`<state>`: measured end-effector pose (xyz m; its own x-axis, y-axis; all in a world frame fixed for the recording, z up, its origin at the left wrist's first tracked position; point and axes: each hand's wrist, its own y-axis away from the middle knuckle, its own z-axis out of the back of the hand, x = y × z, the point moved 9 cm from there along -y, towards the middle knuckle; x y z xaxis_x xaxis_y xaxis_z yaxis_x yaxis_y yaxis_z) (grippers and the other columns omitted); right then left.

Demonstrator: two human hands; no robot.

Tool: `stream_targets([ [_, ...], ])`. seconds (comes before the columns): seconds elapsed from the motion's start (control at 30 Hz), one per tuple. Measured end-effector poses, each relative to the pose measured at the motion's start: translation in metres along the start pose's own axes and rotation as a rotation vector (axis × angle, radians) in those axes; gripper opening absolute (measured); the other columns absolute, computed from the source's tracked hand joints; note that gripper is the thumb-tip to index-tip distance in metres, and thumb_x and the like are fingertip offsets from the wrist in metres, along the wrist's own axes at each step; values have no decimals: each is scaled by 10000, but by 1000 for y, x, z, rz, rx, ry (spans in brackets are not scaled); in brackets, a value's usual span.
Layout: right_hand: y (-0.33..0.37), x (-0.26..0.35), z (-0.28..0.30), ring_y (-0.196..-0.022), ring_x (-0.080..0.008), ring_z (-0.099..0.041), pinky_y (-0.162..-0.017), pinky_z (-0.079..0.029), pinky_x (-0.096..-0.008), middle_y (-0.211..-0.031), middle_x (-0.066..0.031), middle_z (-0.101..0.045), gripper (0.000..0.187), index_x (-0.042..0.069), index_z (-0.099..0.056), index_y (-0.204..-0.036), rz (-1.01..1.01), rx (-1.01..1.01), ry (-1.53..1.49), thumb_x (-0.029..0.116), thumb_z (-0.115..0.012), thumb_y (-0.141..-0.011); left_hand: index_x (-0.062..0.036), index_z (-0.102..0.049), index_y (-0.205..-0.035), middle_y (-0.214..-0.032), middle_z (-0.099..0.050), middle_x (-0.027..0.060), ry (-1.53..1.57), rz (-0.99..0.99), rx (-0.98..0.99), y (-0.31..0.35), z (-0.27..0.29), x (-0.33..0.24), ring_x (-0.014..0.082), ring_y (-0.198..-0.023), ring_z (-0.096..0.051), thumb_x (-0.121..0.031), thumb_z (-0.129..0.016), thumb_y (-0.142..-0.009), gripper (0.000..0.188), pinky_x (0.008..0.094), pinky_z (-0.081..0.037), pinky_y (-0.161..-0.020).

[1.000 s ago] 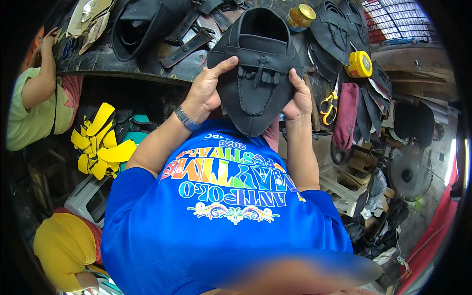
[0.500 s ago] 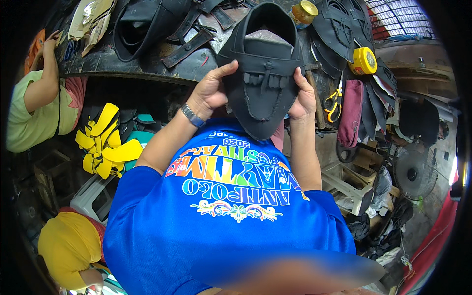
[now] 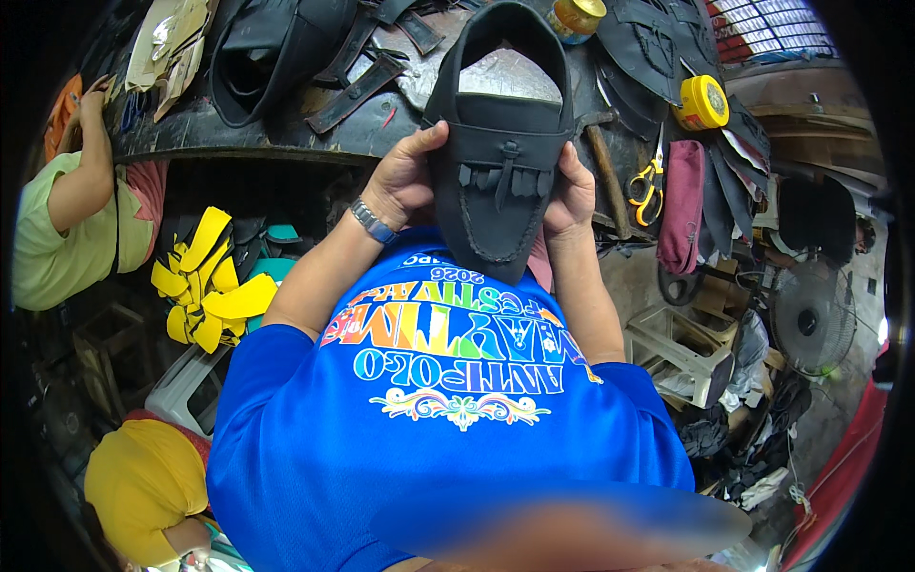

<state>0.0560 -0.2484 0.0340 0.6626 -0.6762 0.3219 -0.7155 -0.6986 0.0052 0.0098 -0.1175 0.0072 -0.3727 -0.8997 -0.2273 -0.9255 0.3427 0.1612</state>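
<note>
A black leather shoe upper (image 3: 500, 214) with a fringe and a tassel strap across its front is held up before my chest, toe pointing toward me. My left hand (image 3: 410, 173) grips its left edge, thumb on top and fingers behind. On the opposite edge my right hand (image 3: 572, 191) holds it the same way. Through the wide opening of the upper shows a silvery-grey slab (image 3: 515, 74) lying on the dark workbench (image 3: 257, 138). Just right of my right hand, a hammer (image 3: 607, 176) lies at the bench's edge.
Yellow-handled scissors (image 3: 648, 191), a maroon pouch (image 3: 681, 205), a yellow tub (image 3: 703, 103) and a jar (image 3: 578, 17) sit to the right. Another black upper (image 3: 272, 67) rests at the left. Yellow cut pieces (image 3: 214, 286) are piled below. Two other people are at left; a fan (image 3: 810, 319) stands right.
Both hands have tilted the shoe upper, so its front faces up more squarely and the opening looks longer. The right hand has shifted slightly left and down.
</note>
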Motion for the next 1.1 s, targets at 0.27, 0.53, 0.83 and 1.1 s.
stream_targets([
  [0.27, 6, 37, -2, -1129, -272, -664, -1001, -532, -411, -1259, -161, -665, 392, -21, -570, -1318, 131, -114, 335, 87, -642, -948, -18, -423, -1439, -1283, -597, 156, -689, -371, -358, 20, -6, -54, 208, -1096, -649, -236, -791, -893, 694, 394, -534, -969],
  [0.53, 6, 28, -10, -1049, -216, -692, -940, -552, -351, -1181, -125, -699, 389, -8, -599, -1268, 90, -181, 540, 32, -692, -892, -128, -731, -1128, -1279, -538, 77, -2129, -1135, -368, 65, -118, -78, 245, -1066, -594, -363, -834, -820, 401, 416, -438, -1024],
  [0.83, 6, 42, -15, -976, -178, -699, -893, -559, -329, -1111, -91, -721, 345, 1, -642, -1204, 202, -293, 705, 46, -743, -877, -60, -751, -965, -843, -704, 36, -1876, -880, -99, 43, -123, -69, 90, -657, -625, -161, -820, -847, 170, 192, -470, -565],
  [1.1, 7, 39, -32, -953, -187, -701, -881, -560, -325, -1084, -103, -722, 373, -7, -656, -1177, 138, -302, 779, 45, -785, -830, -24, -769, -1003, -838, -724, 49, -1692, -501, -174, 19, -102, -73, 91, -679, -643, -228, -842, -832, 275, 205, -503, -627],
])
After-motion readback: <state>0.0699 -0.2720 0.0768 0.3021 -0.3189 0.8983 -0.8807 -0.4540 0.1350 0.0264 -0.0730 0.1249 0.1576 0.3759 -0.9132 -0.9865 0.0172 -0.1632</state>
